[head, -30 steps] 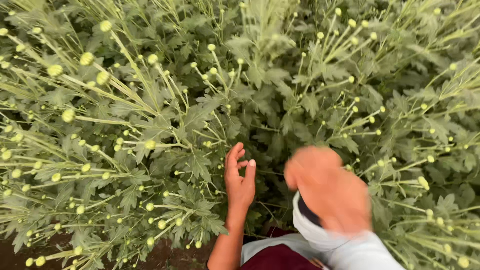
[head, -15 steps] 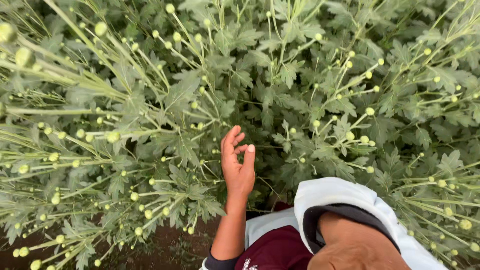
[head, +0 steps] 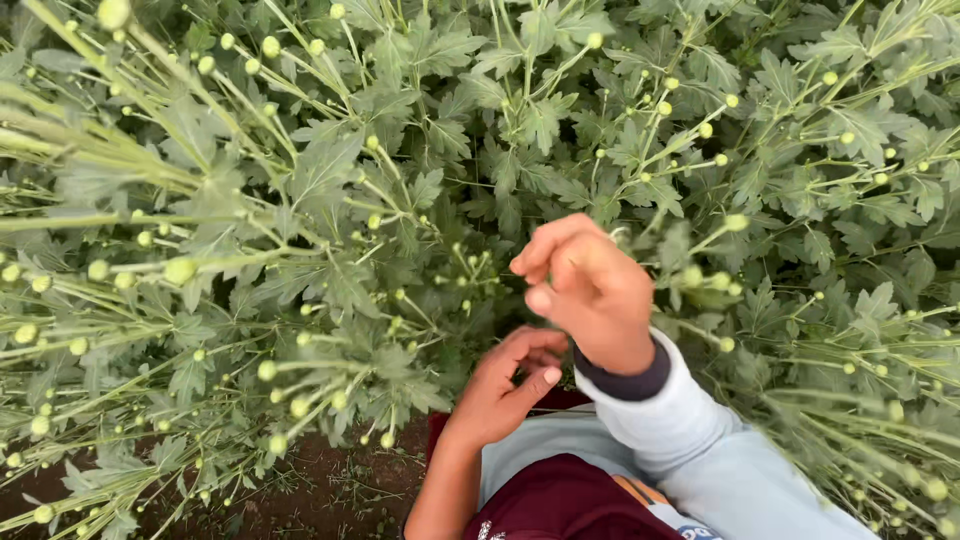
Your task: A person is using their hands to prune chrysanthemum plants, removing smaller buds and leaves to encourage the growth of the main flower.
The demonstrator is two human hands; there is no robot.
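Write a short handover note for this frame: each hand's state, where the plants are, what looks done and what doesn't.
Left hand: low, fingers curled loosely, nothing visibly held, beside dark leaves.
Right hand: raised in a pale sleeve, fingers bunched at a budded stem; whether it grips anything is unclear.
Plants: dense green bushes with small round yellow-green buds all around; bare soil at lower left.
Done: no picked stems or buds in view.
Left: buds remain closed and on their stems everywhere.
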